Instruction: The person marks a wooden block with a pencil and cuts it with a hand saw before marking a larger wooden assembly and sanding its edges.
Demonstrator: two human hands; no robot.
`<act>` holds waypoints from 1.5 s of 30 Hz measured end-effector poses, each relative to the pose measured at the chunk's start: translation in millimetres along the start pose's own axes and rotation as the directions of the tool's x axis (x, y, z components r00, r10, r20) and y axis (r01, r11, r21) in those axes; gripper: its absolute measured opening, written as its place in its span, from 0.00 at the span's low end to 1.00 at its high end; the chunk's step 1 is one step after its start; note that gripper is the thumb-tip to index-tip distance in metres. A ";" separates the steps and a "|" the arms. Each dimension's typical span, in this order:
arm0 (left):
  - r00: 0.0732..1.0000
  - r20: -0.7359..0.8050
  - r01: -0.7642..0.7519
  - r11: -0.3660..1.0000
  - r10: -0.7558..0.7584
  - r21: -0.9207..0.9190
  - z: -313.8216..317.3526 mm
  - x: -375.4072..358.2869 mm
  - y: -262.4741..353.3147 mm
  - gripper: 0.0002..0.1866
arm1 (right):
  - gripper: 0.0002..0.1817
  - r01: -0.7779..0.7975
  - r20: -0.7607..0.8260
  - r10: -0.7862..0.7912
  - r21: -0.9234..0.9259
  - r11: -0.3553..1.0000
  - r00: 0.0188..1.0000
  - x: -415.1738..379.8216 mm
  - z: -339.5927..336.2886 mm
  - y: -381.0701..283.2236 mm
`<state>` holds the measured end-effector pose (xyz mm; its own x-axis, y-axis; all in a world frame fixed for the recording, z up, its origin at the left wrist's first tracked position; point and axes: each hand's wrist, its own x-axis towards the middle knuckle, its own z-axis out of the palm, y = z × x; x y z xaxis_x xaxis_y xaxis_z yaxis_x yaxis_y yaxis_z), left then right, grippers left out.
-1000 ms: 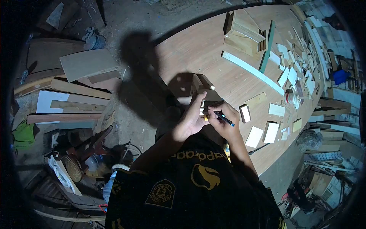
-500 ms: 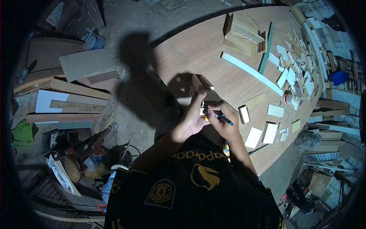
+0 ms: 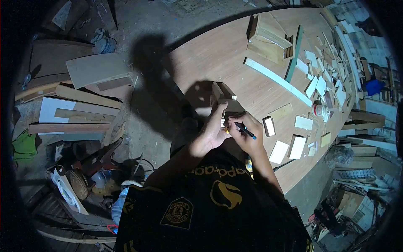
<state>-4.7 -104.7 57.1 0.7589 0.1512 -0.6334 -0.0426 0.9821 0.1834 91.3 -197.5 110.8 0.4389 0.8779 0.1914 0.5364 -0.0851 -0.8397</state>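
Observation:
My left hand (image 3: 214, 132) is closed on the near end of a small wooden piece (image 3: 232, 108) at the table's near left edge, its thumb lying along the side. My right hand (image 3: 247, 131) pinches a dark pen with a blue end (image 3: 247, 131), its back end pointing to the lower right. The pen's tip is at the wood, close to the left fingers, and is hidden by the right fingers. Just beyond stands a wooden block assembly (image 3: 222, 91). A bit of yellow shows beneath the hands.
On the table (image 3: 201, 54) lie a long white strip (image 3: 277, 80), a green strip (image 3: 294, 54), an open wooden box (image 3: 268, 40), a glue bottle (image 3: 320, 110), several rectangular blocks (image 3: 298, 146) and many offcuts (image 3: 321, 85). Boards (image 3: 79, 107) are stacked at the left.

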 end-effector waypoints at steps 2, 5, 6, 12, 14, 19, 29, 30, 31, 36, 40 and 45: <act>1.000 -0.004 -0.001 1.000 0.001 0.003 -1.5 1.0 -0.9 0.21 | 0.08 -0.008 -0.004 0.008 0.002 1.000 1.000 -0.9 0.9 1.5; 1.000 -0.012 -0.005 1.000 0.005 0.007 -1.9 1.7 -2.0 0.21 | 0.07 0.015 0.000 -0.015 -0.006 1.000 1.000 -1.6 0.9 2.4; 1.000 -0.017 -0.008 1.000 0.009 0.009 -1.9 1.8 -2.1 0.21 | 0.08 0.007 0.001 -0.007 -0.008 1.000 1.000 -1.9 1.0 2.5; 1.000 -0.019 -0.019 1.000 0.019 0.008 1.9 -0.5 -0.6 0.20 | 0.07 0.004 0.003 -0.004 -0.027 1.000 1.000 -0.9 0.8 1.0; 1.000 -0.024 -0.009 1.000 0.009 0.007 2.6 -1.2 0.1 0.20 | 0.07 -0.006 0.005 0.006 -0.027 1.000 1.000 -0.7 0.5 0.1; 0.998 -0.060 -0.028 1.000 0.029 0.007 4.8 -2.7 -0.4 0.19 | 0.08 0.042 0.002 -0.042 -0.051 0.998 0.999 0.6 0.1 0.1; 0.995 -0.066 -0.075 0.997 0.074 -0.014 9.0 -5.1 -1.4 0.19 | 0.08 0.072 -0.014 -0.072 -0.027 0.997 0.997 2.4 1.2 0.3; 0.993 -0.080 -0.086 0.996 0.083 -0.037 10.5 -6.3 -1.1 0.20 | 0.08 0.075 -0.018 -0.075 -0.016 0.997 0.997 3.2 1.2 -0.9; 0.993 -0.080 -0.085 0.996 0.082 -0.037 9.8 -5.5 -1.1 0.20 | 0.08 0.078 -0.022 -0.078 -0.006 0.997 0.997 3.7 1.1 -1.8; 0.996 -0.076 -0.039 0.999 0.038 -0.006 6.0 -0.9 -1.1 0.18 | 0.09 0.060 -0.030 -0.060 -0.020 0.998 0.998 4.3 1.6 -2.2; 0.996 -0.044 -0.074 0.997 0.074 -0.004 7.6 -2.0 -0.8 0.18 | 0.08 0.099 0.001 -0.099 -0.022 0.995 0.995 5.6 0.2 0.1; 0.993 -0.097 -0.072 0.997 0.069 -0.020 6.1 0.1 -1.0 0.18 | 0.08 0.085 -0.017 -0.086 -0.041 0.995 0.996 5.4 0.2 1.2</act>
<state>-0.6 -106.4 61.4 0.6876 0.2292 -0.6889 -0.1097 0.9708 0.2134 94.2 -192.8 110.7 0.4034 0.8737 0.2718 0.6013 -0.0293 -0.7985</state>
